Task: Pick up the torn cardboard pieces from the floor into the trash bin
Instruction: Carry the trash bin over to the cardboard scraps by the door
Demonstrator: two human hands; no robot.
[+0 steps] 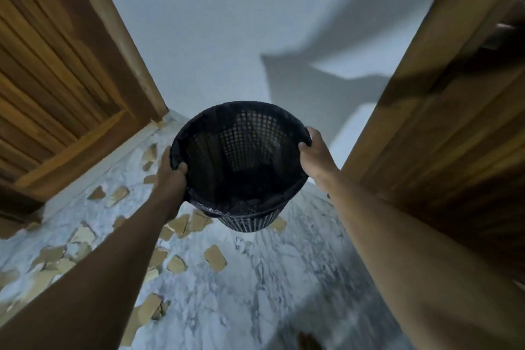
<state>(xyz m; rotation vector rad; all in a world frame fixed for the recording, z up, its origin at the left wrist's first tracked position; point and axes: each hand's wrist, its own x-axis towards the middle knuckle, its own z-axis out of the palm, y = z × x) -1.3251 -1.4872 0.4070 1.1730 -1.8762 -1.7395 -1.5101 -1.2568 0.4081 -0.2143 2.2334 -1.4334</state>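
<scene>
A dark mesh trash bin [241, 128] lined with a black bag hangs above the floor, tilted with its mouth toward me. My left hand [172, 172] grips its left rim and my right hand [314, 150] grips its right rim. Several torn tan cardboard pieces lie scattered on the marble floor, mostly left and below the bin, such as one piece [215, 258] in the middle and another [149, 308] near my left forearm. My left arm hides some pieces.
A wooden door [56, 79] stands on the left and another wooden panel [443, 122] on the right, with a white wall [227, 37] between them. The grey-veined marble floor [284, 278] has few pieces on its right side. A foot [308, 341] shows at the bottom edge.
</scene>
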